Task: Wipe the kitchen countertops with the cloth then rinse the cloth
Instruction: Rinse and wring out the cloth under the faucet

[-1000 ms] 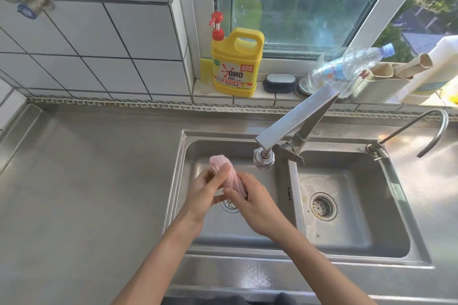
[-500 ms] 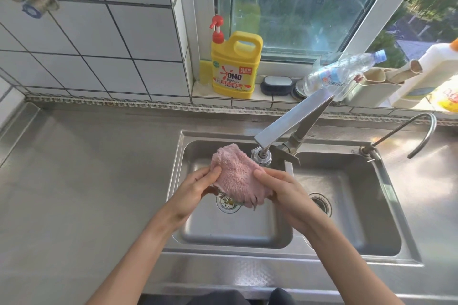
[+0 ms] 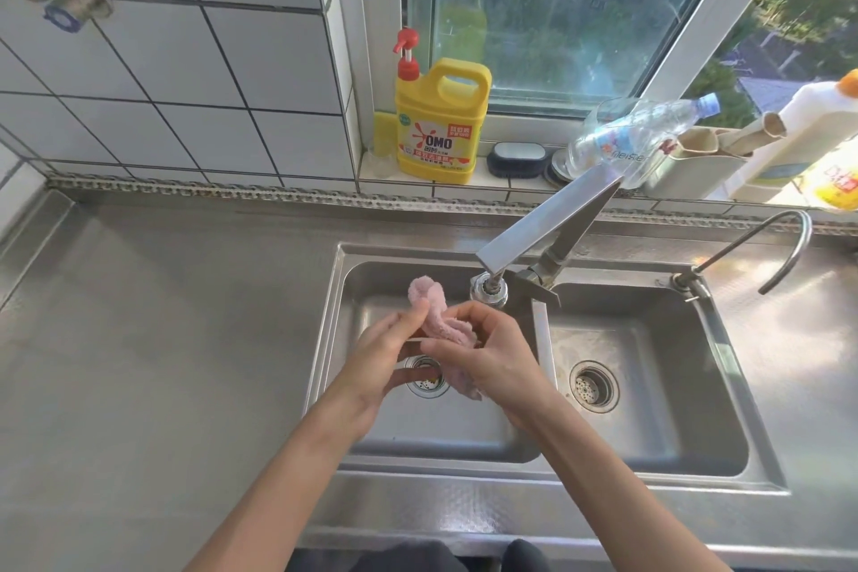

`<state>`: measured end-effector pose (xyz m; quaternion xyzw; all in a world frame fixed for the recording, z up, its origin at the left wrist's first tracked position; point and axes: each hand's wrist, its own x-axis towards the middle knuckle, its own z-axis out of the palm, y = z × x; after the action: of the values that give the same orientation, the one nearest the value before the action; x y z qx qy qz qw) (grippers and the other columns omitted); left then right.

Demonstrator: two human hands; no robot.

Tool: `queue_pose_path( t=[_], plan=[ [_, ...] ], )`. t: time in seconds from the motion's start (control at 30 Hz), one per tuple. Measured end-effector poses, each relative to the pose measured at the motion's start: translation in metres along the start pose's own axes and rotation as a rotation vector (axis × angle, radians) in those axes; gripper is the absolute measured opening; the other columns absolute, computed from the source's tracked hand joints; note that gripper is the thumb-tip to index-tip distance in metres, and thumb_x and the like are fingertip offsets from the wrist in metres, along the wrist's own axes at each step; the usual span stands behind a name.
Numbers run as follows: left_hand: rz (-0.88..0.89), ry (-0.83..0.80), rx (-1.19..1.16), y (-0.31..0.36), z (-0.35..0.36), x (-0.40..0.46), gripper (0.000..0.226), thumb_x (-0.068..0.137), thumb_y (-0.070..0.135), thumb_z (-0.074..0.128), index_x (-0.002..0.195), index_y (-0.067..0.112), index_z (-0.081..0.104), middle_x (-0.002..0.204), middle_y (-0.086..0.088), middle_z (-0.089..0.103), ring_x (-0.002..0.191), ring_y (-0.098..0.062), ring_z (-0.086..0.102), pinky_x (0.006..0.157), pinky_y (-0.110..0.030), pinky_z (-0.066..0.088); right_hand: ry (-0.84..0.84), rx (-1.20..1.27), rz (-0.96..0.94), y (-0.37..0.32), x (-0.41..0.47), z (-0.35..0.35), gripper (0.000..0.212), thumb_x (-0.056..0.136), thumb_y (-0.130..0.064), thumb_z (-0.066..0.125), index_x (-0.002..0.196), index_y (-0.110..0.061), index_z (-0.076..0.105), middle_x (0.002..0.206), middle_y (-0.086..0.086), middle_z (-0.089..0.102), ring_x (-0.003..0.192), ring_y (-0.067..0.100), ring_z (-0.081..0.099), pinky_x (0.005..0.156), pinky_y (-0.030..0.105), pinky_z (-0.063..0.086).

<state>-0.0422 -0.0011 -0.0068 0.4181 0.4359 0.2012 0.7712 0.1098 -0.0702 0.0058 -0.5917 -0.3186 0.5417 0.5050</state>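
Note:
A small pink fluffy cloth [image 3: 434,314] is bunched up over the left basin of the steel double sink [image 3: 334,316], just left of the tap's spout [image 3: 487,288]. My left hand [image 3: 387,351] pinches its upper end between thumb and fingers. My right hand [image 3: 487,351] curls round the lower part, and a corner of cloth hangs out below it near the drain [image 3: 425,379]. No stream of water is visible from the spout. The steel countertop [image 3: 162,339] stretches to the left of the sink.
On the window sill stand a yellow detergent jug [image 3: 438,121], a dark soap dish [image 3: 517,158], a lying plastic bottle [image 3: 636,135] and a white bottle [image 3: 798,125]. A thin curved second tap [image 3: 761,251] rises right of the sink. The right basin's drain [image 3: 592,386] is uncovered.
The cloth was spread open between my hands half a second ago; now it is bunched again into a narrow roll, and both hands have closed together lower over the left basin.

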Motion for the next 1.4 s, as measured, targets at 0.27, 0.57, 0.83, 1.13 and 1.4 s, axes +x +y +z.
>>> queue_pose_path(
  t=[0.27,0.57,0.83,1.13,1.4],
  plan=[
    [0.017,0.069,-0.154,0.002,-0.012,-0.002,0.015,0.09,0.038,0.07,0.081,0.026,0.073,0.092,-0.004,0.077,0.09,-0.014,0.075,0.084,-0.033,0.062,-0.009,0.035,0.028,0.006,0.0,-0.016,0.015,0.089,-0.024,0.081,0.089,-0.015,0.069,0.076,0.009,0.065,0.072,0.021,0.057,0.069,0.028,0.045],
    [0.15,0.161,0.28,0.038,-0.039,0.002,0.02,0.101,0.033,0.06,0.086,0.02,0.063,0.074,-0.015,0.057,0.052,-0.022,0.051,0.052,-0.028,0.033,0.283,-0.425,-0.021,0.009,0.005,-0.055,0.018,0.099,-0.026,0.07,0.093,-0.01,0.065,0.072,-0.005,0.059,0.063,0.008,0.05,0.06,0.022,0.04],
    [0.105,-0.162,0.445,0.072,-0.046,0.001,0.026,0.087,0.047,0.074,0.089,0.022,0.069,0.074,0.002,0.063,0.061,-0.015,0.055,0.05,-0.026,0.04,-0.093,-0.371,-0.024,-0.008,-0.011,-0.068,0.011,0.084,-0.034,0.088,0.091,-0.033,0.079,0.078,-0.008,0.077,0.072,0.009,0.072,0.061,0.022,0.055],
    [0.138,-0.326,0.608,0.107,-0.08,0.009,0.042,0.062,0.022,0.1,0.094,0.02,0.073,0.09,-0.001,0.077,0.08,-0.013,0.072,0.067,-0.022,0.057,-0.029,-0.126,-0.133,-0.05,-0.037,-0.095,0.029,0.079,-0.024,0.087,0.093,-0.002,0.075,0.081,0.012,0.073,0.074,0.018,0.069,0.062,0.022,0.052],
    [0.21,-0.377,0.185,0.157,-0.04,0.057,0.068,0.05,0.032,0.105,0.108,0.023,0.071,0.108,-0.006,0.077,0.094,-0.02,0.076,0.073,-0.031,0.064,0.199,0.036,-0.346,-0.087,-0.035,-0.113,0.022,0.095,-0.032,0.073,0.11,-0.016,0.076,0.095,0.005,0.075,0.084,0.015,0.071,0.068,0.023,0.059]
  ],
)
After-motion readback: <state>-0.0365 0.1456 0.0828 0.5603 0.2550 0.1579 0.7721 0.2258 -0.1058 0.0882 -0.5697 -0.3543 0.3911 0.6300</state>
